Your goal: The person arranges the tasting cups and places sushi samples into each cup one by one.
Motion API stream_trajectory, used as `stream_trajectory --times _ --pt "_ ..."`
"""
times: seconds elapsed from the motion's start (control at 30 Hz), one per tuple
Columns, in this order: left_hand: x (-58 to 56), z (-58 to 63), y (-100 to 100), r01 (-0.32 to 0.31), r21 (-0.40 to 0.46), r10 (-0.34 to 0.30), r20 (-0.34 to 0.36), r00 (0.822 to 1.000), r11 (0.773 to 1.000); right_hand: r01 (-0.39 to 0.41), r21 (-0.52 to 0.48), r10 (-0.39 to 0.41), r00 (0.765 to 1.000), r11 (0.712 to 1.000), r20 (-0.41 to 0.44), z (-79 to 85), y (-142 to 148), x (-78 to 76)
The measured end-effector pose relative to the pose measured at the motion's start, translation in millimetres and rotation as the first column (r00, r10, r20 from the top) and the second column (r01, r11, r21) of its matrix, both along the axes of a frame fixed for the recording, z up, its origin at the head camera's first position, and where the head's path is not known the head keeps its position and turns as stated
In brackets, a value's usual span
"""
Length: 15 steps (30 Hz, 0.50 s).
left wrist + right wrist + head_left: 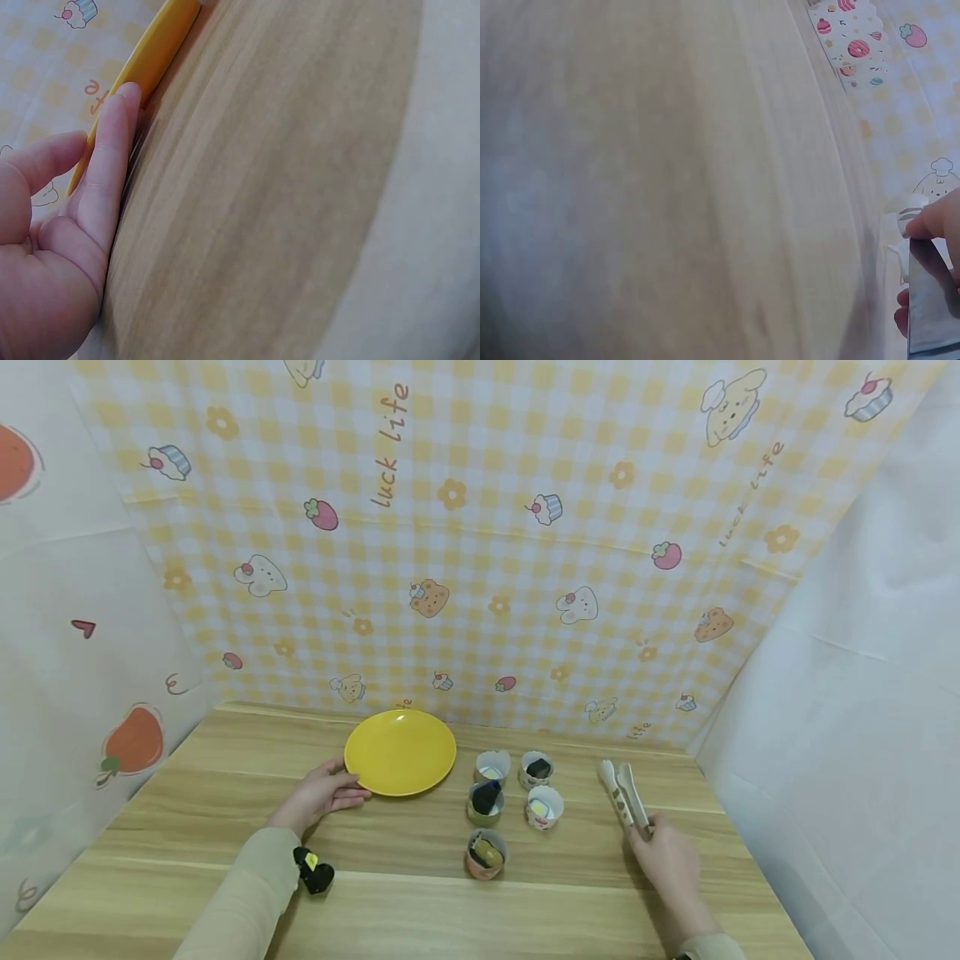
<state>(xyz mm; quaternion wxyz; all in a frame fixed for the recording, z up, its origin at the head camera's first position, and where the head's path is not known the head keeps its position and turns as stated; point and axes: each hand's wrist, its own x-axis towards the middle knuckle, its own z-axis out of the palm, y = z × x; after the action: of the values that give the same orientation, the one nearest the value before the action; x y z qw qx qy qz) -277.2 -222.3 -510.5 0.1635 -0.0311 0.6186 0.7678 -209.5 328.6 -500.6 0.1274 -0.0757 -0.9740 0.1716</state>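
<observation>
My left hand [322, 795] holds the near-left rim of a round yellow plate [401, 752] on the wooden table. In the left wrist view the thumb is at the edge of the plate [161, 56], with the fingers along its underside. My right hand [667, 856] grips a pair of tongs [626, 793] by the handle end, their tips apart and pointing toward the back of the table. Part of the metal tongs [932, 300] also shows in the right wrist view, beside the thumb and fingertips.
Between the hands stand several paper cups: one with a dark, pointed piece [486, 795], one with a brownish-green piece [487, 852], one with a black piece [538, 768], and two with pale yellow-white contents [540, 810]. A checked cloth [487, 552] hangs behind the table [405, 910].
</observation>
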Motion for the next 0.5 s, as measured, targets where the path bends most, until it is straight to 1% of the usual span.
stream_trajectory --times 0.13,0.3,0.5 --pt "-0.5 -0.5 -0.1 -0.002 -0.002 0.002 -0.001 1.0 1.0 0.003 -0.003 -0.003 1.0 1.0 0.016 0.7 -0.5 0.4" --pt "-0.4 -1.3 -0.1 -0.001 -0.001 0.001 -0.004 1.0 1.0 0.008 -0.024 -0.006 0.998 1.0 0.057 1.2 -1.2 -0.2" --pt "-0.6 -1.8 -0.1 -0.001 -0.002 0.001 -0.006 1.0 1.0 0.011 -0.028 -0.009 0.998 1.0 0.064 -1.6 -1.2 -1.7"
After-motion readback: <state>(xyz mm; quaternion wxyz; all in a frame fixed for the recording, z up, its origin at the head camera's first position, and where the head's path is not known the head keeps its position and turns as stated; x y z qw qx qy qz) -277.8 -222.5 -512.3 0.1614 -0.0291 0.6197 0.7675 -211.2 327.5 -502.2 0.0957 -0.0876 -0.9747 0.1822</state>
